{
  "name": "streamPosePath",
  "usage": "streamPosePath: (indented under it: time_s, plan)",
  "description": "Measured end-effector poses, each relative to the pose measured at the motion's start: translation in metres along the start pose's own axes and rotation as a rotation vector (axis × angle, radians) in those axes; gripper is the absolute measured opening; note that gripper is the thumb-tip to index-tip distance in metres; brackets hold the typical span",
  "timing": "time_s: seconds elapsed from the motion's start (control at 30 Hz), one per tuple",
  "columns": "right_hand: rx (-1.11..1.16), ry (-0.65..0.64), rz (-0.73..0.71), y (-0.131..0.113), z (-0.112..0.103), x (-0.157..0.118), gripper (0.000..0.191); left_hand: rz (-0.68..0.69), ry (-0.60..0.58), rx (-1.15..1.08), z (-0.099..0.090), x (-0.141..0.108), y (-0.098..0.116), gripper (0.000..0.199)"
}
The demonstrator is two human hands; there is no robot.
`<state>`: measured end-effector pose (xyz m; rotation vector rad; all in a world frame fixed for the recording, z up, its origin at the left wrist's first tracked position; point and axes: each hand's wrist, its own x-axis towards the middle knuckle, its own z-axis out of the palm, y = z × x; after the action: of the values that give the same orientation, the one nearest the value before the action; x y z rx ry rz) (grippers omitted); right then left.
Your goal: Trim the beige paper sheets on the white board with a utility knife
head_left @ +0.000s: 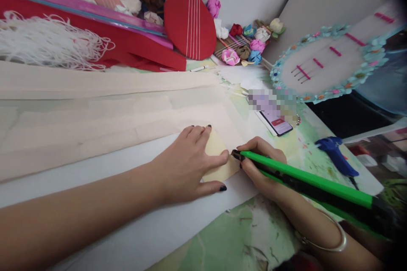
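My left hand (pixel 187 165) lies flat with its fingers spread, pressing on a pale yellow piece of paper or card (pixel 219 173). Under that piece is a large white sheet (pixel 133 216). Closed round a green and black utility knife (pixel 302 177) is my right hand (pixel 265 184), just right of the yellow piece. The knife's tip end is at the piece's right edge, close to my left fingers; I cannot make out the blade clearly. Beyond my left hand, cream-coloured strips (pixel 95 123) stretch across the table.
A phone (pixel 280 125) lies beyond my right hand, and a blue glue gun (pixel 337 156) sits at the right. Behind are a red lute-shaped cutout (pixel 190 21), white string (pixel 47 42), paper flowers (pixel 241 51) and a flower-edged oval panel (pixel 324 63). The green patterned tabletop (pixel 203 237) shows in front.
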<state>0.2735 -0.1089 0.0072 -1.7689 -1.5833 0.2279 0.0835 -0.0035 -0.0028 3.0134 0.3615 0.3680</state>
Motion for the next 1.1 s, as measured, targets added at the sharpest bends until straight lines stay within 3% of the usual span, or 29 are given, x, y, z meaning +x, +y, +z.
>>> streamPosePath:
  time_s: [1.1]
  plan:
    - [0.004,-0.027,0.037,-0.0005,-0.0028,-0.0063,0.01,0.008,0.013,-0.005,0.0038,-0.0001,-0.0017,0.059]
